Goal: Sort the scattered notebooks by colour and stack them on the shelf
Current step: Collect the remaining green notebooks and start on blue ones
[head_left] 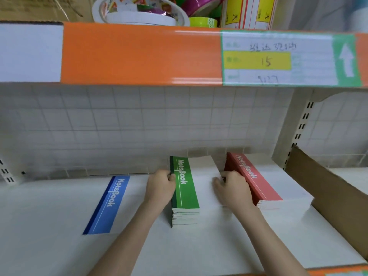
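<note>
A stack of green-banded notebooks (185, 192) stands in the middle of the white shelf (49, 226). My left hand (160, 186) grips its left spine edge with curled fingers. My right hand (232, 190) holds the stack's right side, fingers curled at the edge, close against the neighbouring pile. To the right lies a stack of red-banded notebooks (256, 180). A blue-banded notebook (108, 206) lies flat to the left, apart from both hands.
A brown cardboard piece (328, 198) leans along the shelf's right side. Above hangs the upper shelf's orange front (139, 54) with a price label (278, 58); tape rolls (139, 10) sit on top. A white grid panel (139, 126) backs the shelf.
</note>
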Available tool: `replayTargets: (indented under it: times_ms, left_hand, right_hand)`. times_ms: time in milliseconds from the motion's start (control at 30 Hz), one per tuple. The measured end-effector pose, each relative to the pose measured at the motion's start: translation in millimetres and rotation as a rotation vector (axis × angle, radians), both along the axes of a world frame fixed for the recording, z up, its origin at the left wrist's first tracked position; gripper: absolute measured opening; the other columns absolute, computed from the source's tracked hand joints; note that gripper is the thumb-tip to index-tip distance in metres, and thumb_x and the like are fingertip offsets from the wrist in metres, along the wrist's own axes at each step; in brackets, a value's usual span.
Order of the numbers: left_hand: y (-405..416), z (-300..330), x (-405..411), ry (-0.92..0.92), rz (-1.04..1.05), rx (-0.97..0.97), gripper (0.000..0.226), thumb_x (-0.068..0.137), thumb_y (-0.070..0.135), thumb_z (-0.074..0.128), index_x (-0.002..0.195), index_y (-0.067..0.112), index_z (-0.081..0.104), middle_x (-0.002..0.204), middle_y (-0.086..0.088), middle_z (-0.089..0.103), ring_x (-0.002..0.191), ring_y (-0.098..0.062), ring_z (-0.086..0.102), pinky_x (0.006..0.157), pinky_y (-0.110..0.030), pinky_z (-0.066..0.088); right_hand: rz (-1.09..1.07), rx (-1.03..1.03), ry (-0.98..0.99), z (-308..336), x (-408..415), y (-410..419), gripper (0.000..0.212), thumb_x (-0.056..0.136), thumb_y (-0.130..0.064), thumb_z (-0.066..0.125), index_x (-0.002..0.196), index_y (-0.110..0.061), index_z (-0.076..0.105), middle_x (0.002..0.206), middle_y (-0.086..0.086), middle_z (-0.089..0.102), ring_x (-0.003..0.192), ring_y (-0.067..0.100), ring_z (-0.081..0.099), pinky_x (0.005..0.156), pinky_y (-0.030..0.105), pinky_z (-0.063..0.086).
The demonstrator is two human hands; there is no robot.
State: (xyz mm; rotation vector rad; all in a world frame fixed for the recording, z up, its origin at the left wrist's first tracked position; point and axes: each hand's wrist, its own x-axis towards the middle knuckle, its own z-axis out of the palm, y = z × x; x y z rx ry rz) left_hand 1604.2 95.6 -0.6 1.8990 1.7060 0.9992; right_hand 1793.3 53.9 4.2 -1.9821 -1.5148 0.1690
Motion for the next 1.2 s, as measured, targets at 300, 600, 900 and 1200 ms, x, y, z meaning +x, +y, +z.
replayTargets:
  times_ms: [300, 600, 900, 1200]
  left_hand:
    - [-0.4, -4.5, 6.6, -0.018, 0.032, 0.042, 0.031, 0.093, 0.017, 0.048, 0.076, -0.005, 0.063, 0.076, -0.02, 0.067, 0.075, -0.034, 0.062, 0.057, -0.031, 0.039]
    - [-7.0, -5.2, 9.0, -0.062, 0.049, 0.072, 0.033, 0.095, 0.015, 0.046, 0.075, -0.006, 0.06, 0.072, -0.02, 0.063, 0.062, -0.026, 0.051, 0.055, -0.029, 0.033]
    - [-9.9, 3.5, -10.6, -0.037, 0.033, 0.055, 0.031, 0.101, 0.025, 0.037, 0.081, 0.009, 0.055, 0.073, -0.007, 0.058, 0.077, -0.029, 0.055, 0.065, -0.033, 0.042]
    - [-25.6, 23.6, -92.3, 0.45, 0.143, 0.013, 0.029, 0.098, 0.031, 0.037, 0.113, 0.011, 0.052, 0.11, -0.011, 0.062, 0.102, -0.03, 0.058, 0.074, -0.033, 0.043]
  right_hand:
    - [0.083, -0.115, 0.122, -5.6, 6.5, 1.8, 0.031, 0.096, -0.029, 0.045, 0.081, -0.003, 0.056, 0.088, 0.012, 0.061, 0.08, 0.029, 0.058, 0.066, 0.028, 0.039]
    - [0.119, -0.209, 0.18, 2.0, -2.2, -1.0, 0.027, 0.099, -0.029, 0.04, 0.101, -0.004, 0.052, 0.096, 0.009, 0.059, 0.083, 0.022, 0.052, 0.073, 0.026, 0.037]
    - [0.12, -0.145, -0.034, 27.2, -20.4, -11.6, 0.049, 0.098, -0.027, 0.041, 0.137, 0.001, 0.031, 0.131, 0.022, 0.047, 0.111, 0.035, 0.054, 0.082, 0.031, 0.042]
    - [0.361, -0.091, -0.115, 44.8, -107.3, -8.5, 0.051, 0.095, -0.022, 0.047, 0.141, -0.008, 0.031, 0.14, 0.015, 0.038, 0.119, 0.033, 0.048, 0.091, 0.035, 0.044]
